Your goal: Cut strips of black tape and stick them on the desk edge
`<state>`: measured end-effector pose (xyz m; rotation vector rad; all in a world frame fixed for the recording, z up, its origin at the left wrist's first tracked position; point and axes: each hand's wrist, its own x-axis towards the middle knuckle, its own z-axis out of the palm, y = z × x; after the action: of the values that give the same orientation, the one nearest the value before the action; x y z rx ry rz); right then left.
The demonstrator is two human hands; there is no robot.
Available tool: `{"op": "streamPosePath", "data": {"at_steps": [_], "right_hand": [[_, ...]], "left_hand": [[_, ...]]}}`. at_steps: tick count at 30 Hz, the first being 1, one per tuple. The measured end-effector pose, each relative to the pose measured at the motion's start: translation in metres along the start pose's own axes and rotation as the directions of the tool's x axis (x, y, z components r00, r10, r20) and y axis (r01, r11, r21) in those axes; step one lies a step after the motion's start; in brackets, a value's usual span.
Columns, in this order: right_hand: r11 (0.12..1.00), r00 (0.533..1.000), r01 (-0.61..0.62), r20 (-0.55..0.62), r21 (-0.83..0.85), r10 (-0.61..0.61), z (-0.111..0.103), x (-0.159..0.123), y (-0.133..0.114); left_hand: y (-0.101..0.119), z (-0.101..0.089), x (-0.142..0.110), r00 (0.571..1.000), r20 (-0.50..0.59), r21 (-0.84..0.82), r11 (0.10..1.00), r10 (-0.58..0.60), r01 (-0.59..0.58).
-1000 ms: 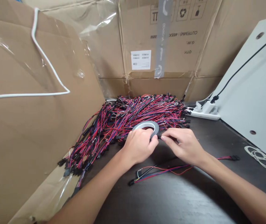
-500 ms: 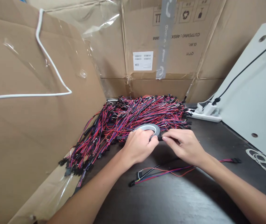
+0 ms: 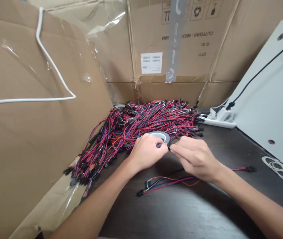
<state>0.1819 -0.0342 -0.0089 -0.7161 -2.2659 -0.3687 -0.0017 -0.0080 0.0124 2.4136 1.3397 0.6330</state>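
Note:
My left hand is closed around a roll of black tape, its thumb and fingers at the near rim. Close against it on the right, my right hand pinches at the edge of the roll where the tape's end comes off; the fingertips nearly touch my left thumb. Little of the tape end shows between them. On the dark table below lies a single wire harness with red, blue, black and orange wires and black connectors, partly hidden by my right hand and forearm.
Behind my hands is a large heap of similar wire harnesses. A white power strip with plugs lies at its right. Pale rubber bands sit at the right. Cardboard walls the back and left, a white panel the right.
My right hand has moved slightly left, closer to the roll, and its fingers have curled in. The short black strip seen between the hands has shortened. My left hand still holds the roll.

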Motion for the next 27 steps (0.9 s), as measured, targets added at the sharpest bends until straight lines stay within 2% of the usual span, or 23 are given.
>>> {"op": "streamPosePath", "data": {"at_steps": [10, 13, 15, 17, 18, 19, 20, 22, 24, 27], "right_hand": [[0.973, 0.979, 0.206, 0.026, -0.108, -0.204, -0.008, 0.004, -0.003], [0.967, 0.973, 0.23, 0.015, -0.109, -0.23, -0.007, 0.004, -0.004], [0.978, 0.98, 0.197, 0.01, -0.073, -0.197, -0.005, 0.004, -0.003], [0.998, 0.999, 0.051, 0.001, 0.042, -0.051, -0.003, 0.004, 0.0], [0.99, 0.997, -0.071, 0.01, 0.122, 0.071, -0.001, 0.004, 0.002], [0.955, 0.977, -0.212, 0.039, 0.205, 0.209, 0.0, 0.004, 0.005], [0.893, 0.936, -0.351, 0.088, 0.282, 0.34, 0.001, 0.004, 0.008], [0.722, 0.822, -0.566, 0.213, 0.397, 0.528, 0.004, 0.005, 0.012], [0.559, 0.727, -0.679, 0.323, 0.477, 0.606, 0.005, 0.006, 0.013], [0.409, 0.649, -0.741, 0.414, 0.532, 0.638, 0.007, 0.007, 0.013]], "left_hand": [[0.002, 0.004, -0.001, 0.998, 0.057, -0.044, 0.999, -0.007, 0.01], [0.002, 0.004, -0.001, 0.996, 0.088, -0.085, 0.996, -0.013, 0.021], [0.001, 0.005, 0.0, 0.996, 0.094, -0.087, 0.996, -0.005, 0.013], [-0.002, 0.005, 0.002, 0.996, 0.085, -0.088, 0.996, 0.004, 0.004], [-0.003, 0.006, 0.003, 0.997, 0.079, -0.098, 0.995, 0.011, -0.003], [-0.003, 0.006, 0.003, 0.997, 0.071, -0.11, 0.994, 0.015, -0.008], [-0.003, 0.006, 0.004, 0.998, 0.064, -0.116, 0.993, 0.016, -0.009], [-0.002, 0.005, 0.004, 0.998, 0.063, -0.095, 0.996, 0.005, 0.001], [0.001, 0.004, 0.003, 0.997, 0.082, -0.051, 0.999, -0.013, 0.018], [0.003, 0.001, 0.002, 0.992, 0.126, -0.052, 0.998, -0.025, 0.031]]}}
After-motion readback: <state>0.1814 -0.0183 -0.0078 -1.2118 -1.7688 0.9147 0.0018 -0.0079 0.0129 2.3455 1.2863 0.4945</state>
